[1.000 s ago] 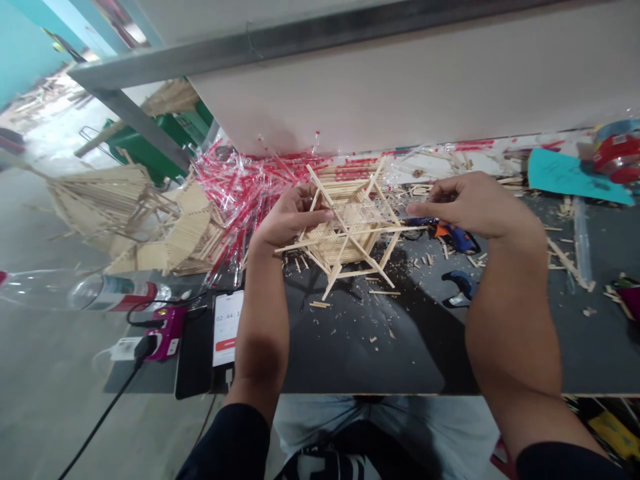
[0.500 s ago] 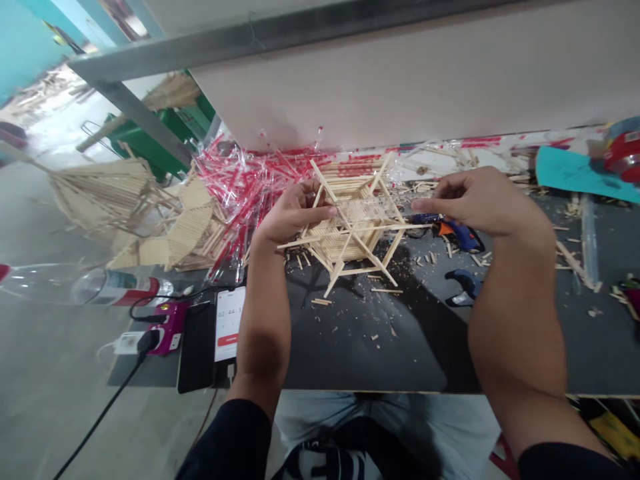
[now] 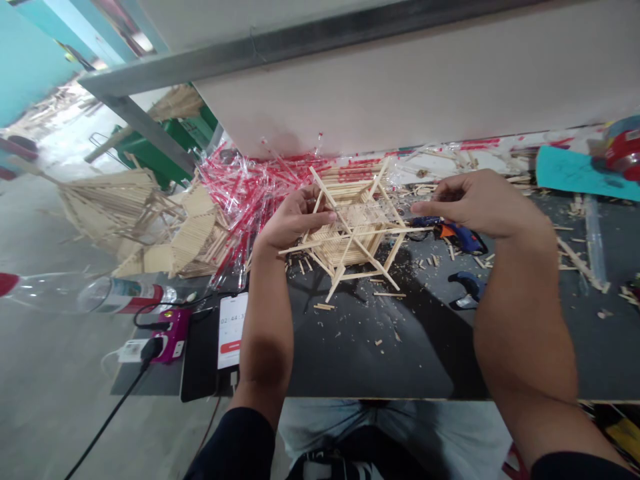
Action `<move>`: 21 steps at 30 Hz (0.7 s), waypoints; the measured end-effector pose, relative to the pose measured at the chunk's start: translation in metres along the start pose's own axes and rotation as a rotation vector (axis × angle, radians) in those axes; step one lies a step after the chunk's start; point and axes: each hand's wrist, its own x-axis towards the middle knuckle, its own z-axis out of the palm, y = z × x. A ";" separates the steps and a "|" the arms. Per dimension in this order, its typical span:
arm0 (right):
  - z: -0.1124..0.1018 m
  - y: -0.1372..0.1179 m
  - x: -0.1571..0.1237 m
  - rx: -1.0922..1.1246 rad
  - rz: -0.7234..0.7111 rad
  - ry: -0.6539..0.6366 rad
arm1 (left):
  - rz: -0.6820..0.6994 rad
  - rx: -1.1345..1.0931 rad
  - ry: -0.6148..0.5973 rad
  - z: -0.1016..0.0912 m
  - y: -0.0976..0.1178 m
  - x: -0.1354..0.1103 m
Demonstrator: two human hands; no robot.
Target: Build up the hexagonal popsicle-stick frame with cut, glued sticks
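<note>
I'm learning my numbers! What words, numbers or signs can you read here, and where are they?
"02:44:" and then digits too blurred to read, on the phone screen.
The red button on that screen has words too small to read.
The label on the plastic bottle is too blurred to read.
The print on the white plug adapter is too small to read.
</note>
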 end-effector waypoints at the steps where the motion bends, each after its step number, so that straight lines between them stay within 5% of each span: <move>1: 0.000 0.000 0.000 0.001 -0.008 0.009 | -0.001 0.002 0.003 0.000 0.000 0.000; 21: 0.001 0.001 0.000 0.033 -0.039 0.004 | 0.060 0.005 0.005 0.000 -0.002 0.000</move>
